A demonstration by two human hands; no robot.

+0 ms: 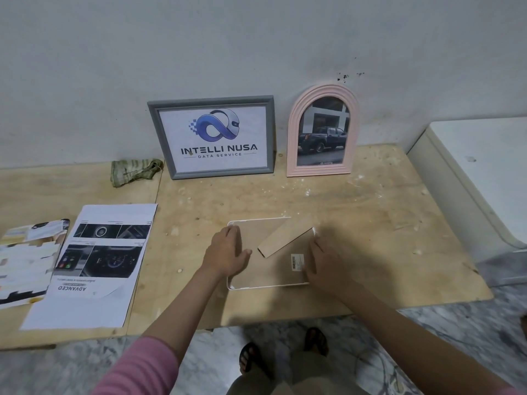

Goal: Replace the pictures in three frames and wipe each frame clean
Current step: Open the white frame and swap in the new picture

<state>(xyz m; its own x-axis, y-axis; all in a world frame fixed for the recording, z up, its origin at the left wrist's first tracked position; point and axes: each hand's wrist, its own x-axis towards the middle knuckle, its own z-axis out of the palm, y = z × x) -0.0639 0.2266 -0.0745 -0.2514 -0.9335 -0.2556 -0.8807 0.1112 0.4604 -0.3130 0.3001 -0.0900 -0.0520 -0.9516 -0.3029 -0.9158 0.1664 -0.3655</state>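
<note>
Lies face-down on the surface [356, 212]: white frame [258, 287], brown backing, stand folded out, both hands [226, 250] [323, 259] flat, relaxed on it.

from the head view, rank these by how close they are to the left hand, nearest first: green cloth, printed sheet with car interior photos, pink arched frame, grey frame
Measured from the left hand:
1. Printed sheet, flat on the table to its left.
2. Grey frame, leaning on the wall straight behind it.
3. Green cloth, back left by the wall, and pink arched frame, back right: too close to call.
</note>
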